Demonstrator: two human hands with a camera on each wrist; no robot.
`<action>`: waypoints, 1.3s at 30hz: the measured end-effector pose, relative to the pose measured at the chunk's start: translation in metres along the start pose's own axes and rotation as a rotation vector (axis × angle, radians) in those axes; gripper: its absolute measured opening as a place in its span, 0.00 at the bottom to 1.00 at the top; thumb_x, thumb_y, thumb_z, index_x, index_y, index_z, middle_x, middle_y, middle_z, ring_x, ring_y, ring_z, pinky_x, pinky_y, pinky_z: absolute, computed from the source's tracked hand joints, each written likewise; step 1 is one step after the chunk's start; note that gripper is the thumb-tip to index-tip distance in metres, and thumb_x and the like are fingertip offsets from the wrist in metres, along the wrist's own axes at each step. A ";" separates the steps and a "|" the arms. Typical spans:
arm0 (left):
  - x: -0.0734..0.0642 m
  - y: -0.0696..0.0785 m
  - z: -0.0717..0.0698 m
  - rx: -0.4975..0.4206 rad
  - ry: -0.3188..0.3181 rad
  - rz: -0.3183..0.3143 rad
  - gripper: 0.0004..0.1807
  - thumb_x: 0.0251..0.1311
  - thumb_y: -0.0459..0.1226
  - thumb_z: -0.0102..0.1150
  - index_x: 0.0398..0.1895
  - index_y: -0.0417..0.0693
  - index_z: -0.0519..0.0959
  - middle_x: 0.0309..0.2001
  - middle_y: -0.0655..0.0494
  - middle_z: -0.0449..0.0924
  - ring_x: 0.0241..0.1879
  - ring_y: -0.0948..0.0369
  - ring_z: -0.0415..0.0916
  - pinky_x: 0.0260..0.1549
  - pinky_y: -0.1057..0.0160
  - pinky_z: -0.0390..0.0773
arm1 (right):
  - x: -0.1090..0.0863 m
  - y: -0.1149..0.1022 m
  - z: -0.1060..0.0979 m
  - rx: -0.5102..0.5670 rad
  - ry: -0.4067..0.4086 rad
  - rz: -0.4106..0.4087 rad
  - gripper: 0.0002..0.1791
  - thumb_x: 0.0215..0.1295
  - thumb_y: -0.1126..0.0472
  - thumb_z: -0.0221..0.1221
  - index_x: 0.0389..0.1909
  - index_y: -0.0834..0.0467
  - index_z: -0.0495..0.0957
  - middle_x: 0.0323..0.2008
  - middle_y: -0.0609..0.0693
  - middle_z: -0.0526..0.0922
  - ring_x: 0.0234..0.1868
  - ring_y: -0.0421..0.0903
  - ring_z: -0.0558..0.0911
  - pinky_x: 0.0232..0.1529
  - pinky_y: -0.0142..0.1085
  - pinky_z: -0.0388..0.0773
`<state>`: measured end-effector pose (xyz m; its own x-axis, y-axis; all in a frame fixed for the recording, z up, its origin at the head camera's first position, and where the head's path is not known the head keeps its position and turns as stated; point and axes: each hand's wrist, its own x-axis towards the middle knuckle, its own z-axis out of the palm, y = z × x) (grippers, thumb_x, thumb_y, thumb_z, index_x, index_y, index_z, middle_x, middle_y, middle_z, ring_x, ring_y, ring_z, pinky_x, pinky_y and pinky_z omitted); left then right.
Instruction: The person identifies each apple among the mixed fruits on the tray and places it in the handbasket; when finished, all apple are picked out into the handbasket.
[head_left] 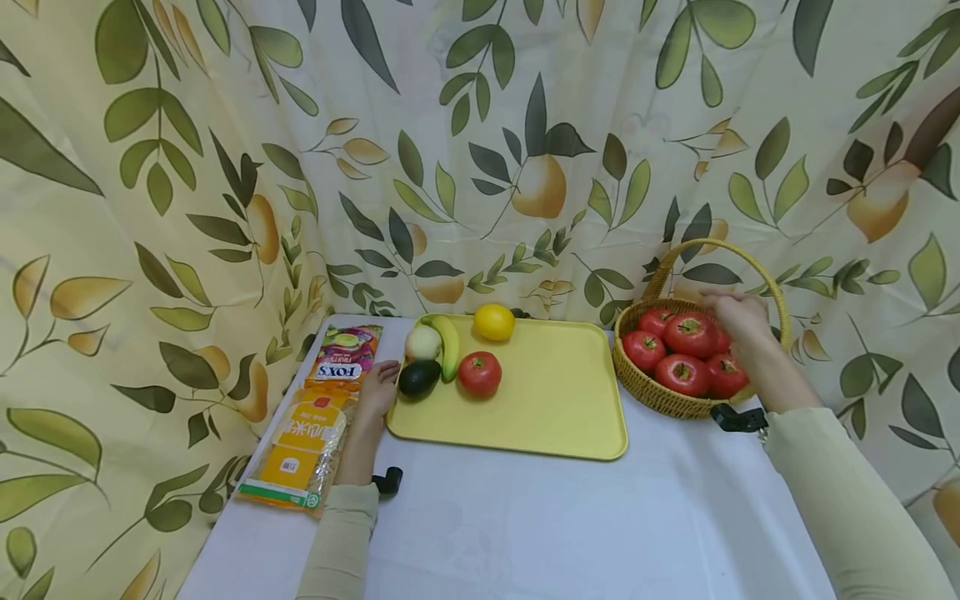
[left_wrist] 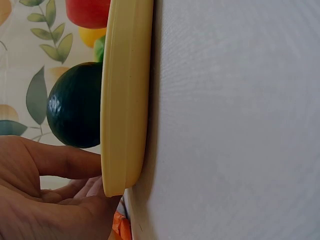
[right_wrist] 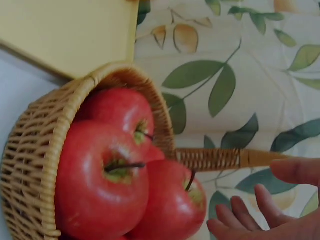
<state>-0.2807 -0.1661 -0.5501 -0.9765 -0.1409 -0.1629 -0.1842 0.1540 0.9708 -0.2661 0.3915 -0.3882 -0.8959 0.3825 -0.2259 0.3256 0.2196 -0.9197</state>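
My left hand is at the left edge of a yellow tray, its thumb and fingers pinching the rim at the corner in the left wrist view. Close by on the tray lies a dark green avocado, with a pale round fruit, a banana, a red tomato and a yellow lemon. Over the right part of a wicker basket hangs my right hand, fingers apart and holding nothing in the right wrist view. Several red apples fill the basket, below the hand.
Left of the tray lie a purple FOX'S candy bag and a yellow-orange bag of grain. The basket's tall arched handle rises beside my right hand. A leaf-patterned curtain hangs behind the white-covered table.
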 end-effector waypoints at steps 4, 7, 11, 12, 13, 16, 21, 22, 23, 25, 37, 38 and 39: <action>0.000 0.001 -0.001 -0.007 -0.005 0.004 0.26 0.70 0.19 0.34 0.70 0.28 0.67 0.69 0.29 0.71 0.72 0.40 0.68 0.74 0.48 0.66 | -0.007 -0.003 0.006 0.025 -0.052 -0.071 0.11 0.76 0.50 0.57 0.55 0.40 0.80 0.47 0.34 0.77 0.55 0.38 0.78 0.66 0.36 0.75; 0.000 0.002 -0.001 -0.004 -0.005 0.005 0.26 0.70 0.19 0.34 0.70 0.28 0.67 0.69 0.29 0.71 0.72 0.40 0.68 0.74 0.48 0.66 | -0.012 -0.005 0.013 0.015 -0.100 -0.115 0.08 0.76 0.50 0.59 0.51 0.39 0.81 0.43 0.31 0.77 0.46 0.31 0.77 0.52 0.27 0.80; 0.000 0.002 -0.001 -0.006 -0.003 -0.003 0.26 0.70 0.19 0.34 0.70 0.29 0.68 0.69 0.30 0.72 0.71 0.40 0.69 0.73 0.49 0.67 | -0.017 -0.007 0.026 -0.012 -0.140 -0.157 0.13 0.76 0.52 0.59 0.57 0.47 0.78 0.44 0.33 0.77 0.42 0.29 0.80 0.46 0.25 0.83; 0.000 0.002 -0.001 -0.007 -0.002 -0.003 0.26 0.71 0.19 0.34 0.70 0.29 0.68 0.68 0.30 0.72 0.71 0.40 0.69 0.73 0.49 0.67 | -0.018 -0.008 0.029 -0.012 -0.148 -0.163 0.15 0.76 0.53 0.58 0.58 0.51 0.77 0.45 0.35 0.77 0.42 0.30 0.80 0.46 0.25 0.83; 0.001 0.002 -0.001 -0.007 -0.002 -0.001 0.26 0.71 0.19 0.34 0.70 0.28 0.68 0.68 0.29 0.72 0.71 0.40 0.69 0.73 0.49 0.67 | -0.019 -0.009 0.033 -0.009 -0.157 -0.166 0.15 0.76 0.53 0.58 0.59 0.52 0.76 0.46 0.37 0.76 0.42 0.30 0.80 0.46 0.25 0.84; 0.002 0.000 -0.001 -0.008 0.003 0.004 0.25 0.71 0.20 0.35 0.69 0.28 0.68 0.68 0.29 0.72 0.71 0.40 0.70 0.73 0.49 0.67 | -0.021 -0.011 0.044 0.025 -0.190 -0.161 0.16 0.77 0.55 0.57 0.61 0.55 0.75 0.49 0.41 0.75 0.44 0.30 0.79 0.46 0.25 0.84; 0.003 0.000 -0.001 -0.008 0.006 -0.005 0.25 0.71 0.20 0.35 0.69 0.29 0.69 0.68 0.30 0.73 0.71 0.40 0.70 0.73 0.49 0.68 | -0.028 -0.014 0.066 0.071 -0.263 -0.149 0.22 0.78 0.57 0.57 0.67 0.61 0.71 0.54 0.44 0.74 0.47 0.33 0.80 0.52 0.30 0.84; 0.003 0.001 -0.001 -0.007 0.004 -0.007 0.26 0.70 0.19 0.35 0.69 0.29 0.68 0.68 0.30 0.73 0.71 0.40 0.70 0.73 0.49 0.67 | -0.030 -0.014 0.071 0.058 -0.275 -0.152 0.24 0.78 0.56 0.57 0.69 0.62 0.70 0.55 0.45 0.74 0.48 0.34 0.81 0.54 0.32 0.84; 0.002 0.001 -0.001 -0.008 0.003 -0.010 0.26 0.70 0.19 0.35 0.70 0.29 0.68 0.68 0.30 0.73 0.71 0.41 0.70 0.73 0.49 0.67 | -0.032 -0.015 0.076 0.048 -0.287 -0.155 0.26 0.78 0.56 0.57 0.70 0.63 0.69 0.57 0.47 0.74 0.49 0.35 0.80 0.57 0.35 0.83; 0.002 0.002 -0.002 -0.014 -0.001 -0.019 0.27 0.69 0.19 0.35 0.70 0.30 0.68 0.68 0.31 0.73 0.71 0.41 0.70 0.73 0.49 0.67 | -0.035 -0.015 0.086 0.023 -0.311 -0.160 0.29 0.79 0.56 0.56 0.73 0.66 0.66 0.61 0.53 0.73 0.51 0.38 0.80 0.60 0.40 0.81; 0.004 -0.002 -0.002 -0.042 -0.001 -0.009 0.28 0.67 0.18 0.34 0.70 0.29 0.68 0.69 0.30 0.71 0.72 0.40 0.68 0.74 0.49 0.66 | -0.034 -0.007 0.137 0.055 -0.457 -0.142 0.28 0.79 0.62 0.54 0.74 0.70 0.64 0.72 0.68 0.66 0.56 0.47 0.81 0.58 0.48 0.83; 0.004 -0.002 -0.002 -0.042 -0.002 -0.009 0.28 0.67 0.18 0.34 0.70 0.29 0.68 0.69 0.30 0.71 0.72 0.40 0.68 0.74 0.49 0.66 | -0.034 -0.006 0.140 0.057 -0.466 -0.141 0.28 0.79 0.63 0.54 0.74 0.70 0.64 0.72 0.68 0.66 0.58 0.50 0.80 0.59 0.50 0.82; 0.004 -0.002 -0.002 -0.042 -0.003 -0.010 0.28 0.67 0.18 0.34 0.70 0.29 0.68 0.69 0.30 0.71 0.72 0.41 0.68 0.74 0.49 0.66 | -0.034 -0.005 0.144 0.054 -0.470 -0.140 0.28 0.79 0.63 0.54 0.74 0.70 0.65 0.72 0.68 0.67 0.60 0.53 0.79 0.59 0.51 0.81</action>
<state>-0.2843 -0.1686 -0.5521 -0.9750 -0.1391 -0.1730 -0.1890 0.1114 0.9756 -0.2805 0.2480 -0.4217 -0.9734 -0.0968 -0.2078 0.1871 0.1883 -0.9641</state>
